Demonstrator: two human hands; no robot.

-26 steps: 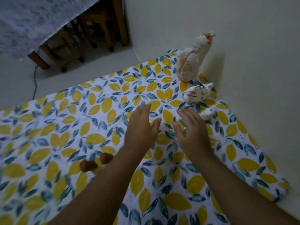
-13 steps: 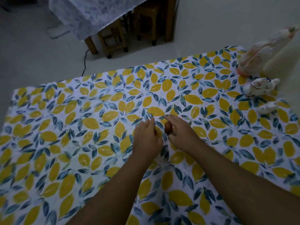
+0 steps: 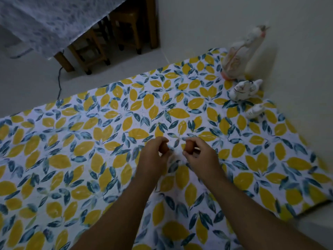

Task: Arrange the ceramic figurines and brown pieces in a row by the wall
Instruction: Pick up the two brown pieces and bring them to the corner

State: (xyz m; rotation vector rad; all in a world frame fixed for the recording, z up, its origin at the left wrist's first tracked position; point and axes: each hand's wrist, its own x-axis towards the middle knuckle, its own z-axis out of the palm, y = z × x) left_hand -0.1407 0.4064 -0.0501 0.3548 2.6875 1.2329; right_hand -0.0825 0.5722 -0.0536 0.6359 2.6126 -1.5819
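Note:
Both hands hover over the middle of the leaf-patterned cloth [image 3: 90, 159]. My left hand [image 3: 153, 157] pinches one small brown piece [image 3: 164, 147], mostly hidden by the fingers. My right hand [image 3: 200, 156] grips a second brown piece [image 3: 188, 147], held just above the cloth. Three white ceramic figurines stand in a row along the wall at the far right: a tall one [image 3: 241, 56], a medium one [image 3: 245, 90] and a small one [image 3: 255, 110]. Both hands are well to the left of that row.
The wall [image 3: 297, 69] runs along the right side of the cloth. Beyond the cloth's far edge is pale floor with a cable [image 3: 60, 82], wooden stools [image 3: 90, 51] and a table draped in patterned fabric [image 3: 54, 20].
Both hands drew back from the figurines to the brown pieces at the cloth's middle. Each hand now holds one piece, lifted and slightly apart. The camera swung left and back.

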